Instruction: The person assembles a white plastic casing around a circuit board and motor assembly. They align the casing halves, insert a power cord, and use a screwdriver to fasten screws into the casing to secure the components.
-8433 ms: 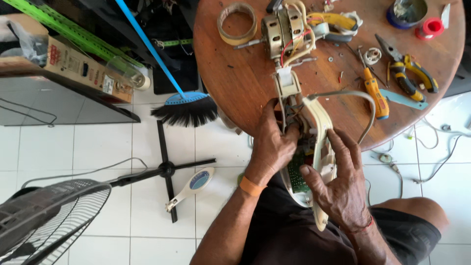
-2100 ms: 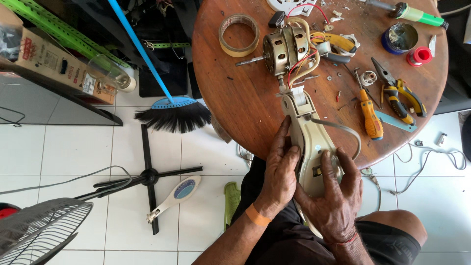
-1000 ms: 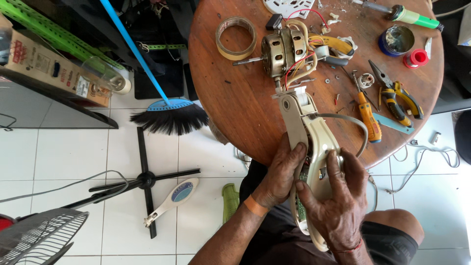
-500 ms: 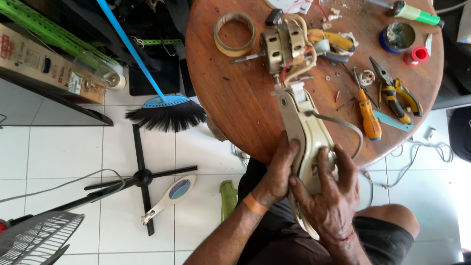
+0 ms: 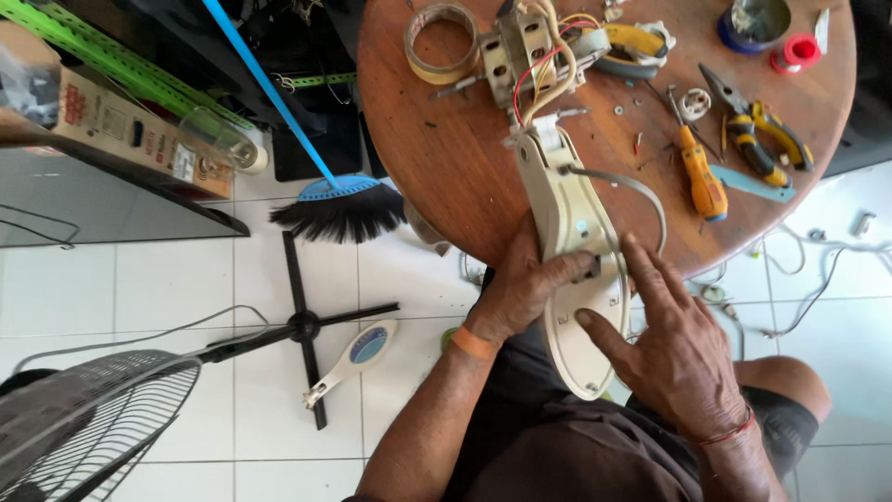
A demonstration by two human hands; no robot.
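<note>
Both hands are on the cream plastic fan housing (image 5: 571,270), which lies lengthwise across the near edge of the round wooden desk (image 5: 446,167) and overhangs the person's lap. The left hand (image 5: 520,288) grips the housing's left edge, fingers curled over into an opening on its face. The right hand (image 5: 674,349) is spread fairly wide, thumb tip pressing the lower face and forefinger lying along the right rim (holding nothing else). A grey cable (image 5: 641,191) loops out from the housing's side. At the far end sits the fan motor (image 5: 520,51) with coloured wires, beside a tape roll (image 5: 444,42). An orange screwdriver (image 5: 701,177) and pliers (image 5: 757,135) lie to the right.
</note>
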